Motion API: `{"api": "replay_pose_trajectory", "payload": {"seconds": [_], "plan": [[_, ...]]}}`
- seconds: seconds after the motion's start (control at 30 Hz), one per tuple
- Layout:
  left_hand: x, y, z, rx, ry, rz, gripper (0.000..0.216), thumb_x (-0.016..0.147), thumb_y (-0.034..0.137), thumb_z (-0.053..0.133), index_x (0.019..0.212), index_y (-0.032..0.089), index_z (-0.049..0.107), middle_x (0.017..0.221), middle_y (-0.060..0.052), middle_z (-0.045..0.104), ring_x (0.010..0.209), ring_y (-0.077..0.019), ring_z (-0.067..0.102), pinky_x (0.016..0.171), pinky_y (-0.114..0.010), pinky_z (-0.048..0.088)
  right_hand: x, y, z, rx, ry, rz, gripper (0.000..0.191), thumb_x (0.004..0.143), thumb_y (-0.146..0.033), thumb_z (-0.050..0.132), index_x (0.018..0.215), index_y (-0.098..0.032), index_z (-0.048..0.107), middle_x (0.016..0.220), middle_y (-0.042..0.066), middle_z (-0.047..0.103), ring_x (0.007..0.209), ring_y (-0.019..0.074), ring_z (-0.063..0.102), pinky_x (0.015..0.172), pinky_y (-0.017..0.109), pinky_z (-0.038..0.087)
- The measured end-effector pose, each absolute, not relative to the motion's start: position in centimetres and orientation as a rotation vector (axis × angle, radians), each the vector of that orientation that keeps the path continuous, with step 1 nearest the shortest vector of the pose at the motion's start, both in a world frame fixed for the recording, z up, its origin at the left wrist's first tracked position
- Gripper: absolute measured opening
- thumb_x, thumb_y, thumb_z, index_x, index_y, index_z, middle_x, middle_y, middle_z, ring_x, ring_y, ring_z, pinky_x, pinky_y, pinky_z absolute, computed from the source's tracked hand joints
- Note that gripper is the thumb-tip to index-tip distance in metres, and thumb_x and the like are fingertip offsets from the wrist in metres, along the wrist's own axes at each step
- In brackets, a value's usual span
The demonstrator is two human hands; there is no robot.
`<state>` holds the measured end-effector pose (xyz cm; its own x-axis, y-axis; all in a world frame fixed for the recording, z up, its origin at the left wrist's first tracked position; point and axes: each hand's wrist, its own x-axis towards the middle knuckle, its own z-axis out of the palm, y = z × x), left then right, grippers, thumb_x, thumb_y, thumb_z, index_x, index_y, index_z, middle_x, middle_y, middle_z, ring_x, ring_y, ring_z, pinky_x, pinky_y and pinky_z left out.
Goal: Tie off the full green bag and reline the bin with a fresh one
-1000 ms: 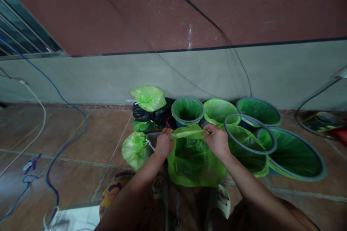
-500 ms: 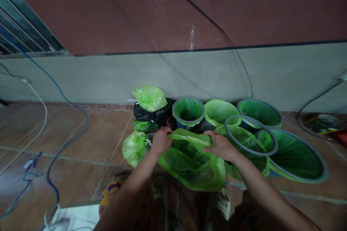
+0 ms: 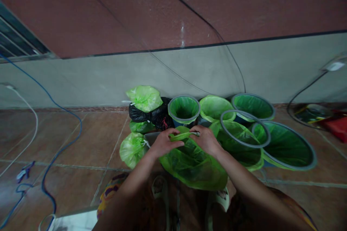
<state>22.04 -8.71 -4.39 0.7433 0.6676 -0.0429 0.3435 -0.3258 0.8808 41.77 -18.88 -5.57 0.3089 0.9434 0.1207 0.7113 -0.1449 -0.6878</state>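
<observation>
- Green plastic fills the middle of the floor: a translucent green bin bag [image 3: 193, 164] sits full and rounded on the brown tiled floor [image 3: 81, 140], just in front of the person's knees.
- The left hand [image 3: 162, 143] is clenched on the bag's gathered top from the left side.
- The right hand [image 3: 206, 140] grips the same twisted neck from the right; both hands meet above the bag.
- Left of the bag lie tied green bags [image 3: 132, 148] and a black bag [image 3: 148, 114].
- Behind and right of the bag stand grey-rimmed bins [image 3: 184, 109] lined in green, against the grey wall [image 3: 81, 79].
- A blue cable [image 3: 58, 151] trails well left of the bag.
</observation>
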Motion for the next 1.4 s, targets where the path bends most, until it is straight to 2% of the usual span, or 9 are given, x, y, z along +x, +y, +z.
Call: {"api": "replay_pose_trajectory", "payload": {"seconds": [0.2, 0.4, 0.5, 0.6, 0.67, 0.83, 0.97, 1.23, 1.4], "plan": [[21.7, -8.1, -4.3, 1.991, 0.726, 0.383, 0.015, 0.089, 0.026, 0.066, 0.097, 0.018, 0.075, 0.086, 0.001, 0.075, 0.076, -0.0149, 0.065, 0.073, -0.025, 0.049, 42.8, -19.1, -5.2, -1.914, -1.453, 0.508, 0.013, 0.083, -0.017, 0.068, 0.091, -0.022, 0.077, 0.095, 0.006, 0.080, 0.088, 0.0228, 0.073, 0.081, 0.033, 0.051], [21.8, -8.4, -4.9, 2.146, 0.865, 0.513, 0.034, 0.078, -0.001, 0.058, 0.099, 0.020, 0.075, 0.098, -0.002, 0.077, 0.095, -0.0185, 0.070, 0.094, -0.031, 0.053, 42.7, -19.3, -4.7, -1.821, -1.508, 0.770, 0.036, 0.072, -0.022, 0.080, 0.108, -0.021, 0.075, 0.103, 0.004, 0.080, 0.092, 0.0225, 0.072, 0.084, 0.034, 0.052], [22.3, -9.0, -5.1, 2.188, 0.855, 0.515, 0.032, 0.079, -0.001, 0.059, 0.098, 0.020, 0.075, 0.098, -0.004, 0.076, 0.096, -0.0188, 0.071, 0.093, -0.031, 0.054, 41.7, -19.1, -5.1, -1.785, -1.512, 0.788, 0.042, 0.075, -0.034, 0.083, 0.115, -0.022, 0.074, 0.109, 0.006, 0.079, 0.096, 0.0237, 0.072, 0.086, 0.035, 0.053], [22.6, -9.4, -5.0, 2.189, 0.799, 0.500, 0.025, 0.080, 0.006, 0.069, 0.101, 0.019, 0.075, 0.100, -0.004, 0.075, 0.096, -0.0196, 0.071, 0.092, -0.031, 0.054, 41.0, -18.8, -5.7, -1.855, -1.569, 0.700, 0.023, 0.091, -0.041, 0.066, 0.094, -0.022, 0.078, 0.090, 0.004, 0.079, 0.084, 0.0214, 0.071, 0.079, 0.033, 0.051], [22.6, -9.4, -4.9, 2.169, 0.776, 0.497, 0.028, 0.079, 0.017, 0.079, 0.106, 0.018, 0.075, 0.104, -0.005, 0.075, 0.097, -0.0207, 0.071, 0.092, -0.031, 0.054, 41.0, -18.5, -6.0, -1.865, -1.612, 0.663, 0.030, 0.096, -0.040, 0.057, 0.081, -0.022, 0.077, 0.077, 0.003, 0.076, 0.074, 0.0192, 0.068, 0.074, 0.030, 0.049], [22.3, -9.0, -4.9, 2.171, 0.818, 0.481, 0.015, 0.092, 0.020, 0.064, 0.103, 0.018, 0.074, 0.099, -0.004, 0.076, 0.091, -0.0180, 0.071, 0.086, -0.029, 0.053, 41.5, -18.4, -6.2, -1.803, -1.515, 0.625, 0.024, 0.091, -0.030, 0.059, 0.090, -0.024, 0.082, 0.092, 0.004, 0.080, 0.080, 0.0195, 0.071, 0.073, 0.029, 0.051], [22.1, -8.7, -5.5, 2.275, 0.916, 0.520, 0.023, 0.083, 0.003, 0.059, 0.095, 0.019, 0.073, 0.093, -0.004, 0.073, 0.089, -0.0175, 0.069, 0.085, -0.028, 0.051, 41.5, -18.5, -6.2, -1.806, -1.425, 0.595, 0.023, 0.088, -0.025, 0.059, 0.088, -0.025, 0.083, 0.096, 0.005, 0.081, 0.081, 0.0202, 0.072, 0.074, 0.030, 0.053], [21.6, -7.8, -6.2, 2.271, 1.300, 0.559, 0.020, 0.074, 0.001, 0.062, 0.077, 0.021, 0.063, 0.077, 0.001, 0.064, 0.077, -0.0167, 0.061, 0.072, -0.026, 0.044, 42.8, -19.0, -5.9, -2.113, -1.316, 0.242, 0.024, 0.080, -0.011, 0.057, 0.083, -0.023, 0.077, 0.090, 0.004, 0.077, 0.080, 0.0206, 0.070, 0.076, 0.031, 0.052], [21.9, -8.5, -5.8, 2.280, 1.354, 0.542, 0.017, 0.078, 0.005, 0.062, 0.079, 0.022, 0.061, 0.078, 0.000, 0.063, 0.076, -0.0173, 0.061, 0.071, -0.027, 0.042, 41.6, -19.6, -5.6, -2.196, -1.531, 0.143, 0.039, 0.077, -0.013, 0.068, 0.115, -0.021, 0.074, 0.113, 0.011, 0.074, 0.105, 0.0294, 0.066, 0.091, 0.040, 0.052]]}}
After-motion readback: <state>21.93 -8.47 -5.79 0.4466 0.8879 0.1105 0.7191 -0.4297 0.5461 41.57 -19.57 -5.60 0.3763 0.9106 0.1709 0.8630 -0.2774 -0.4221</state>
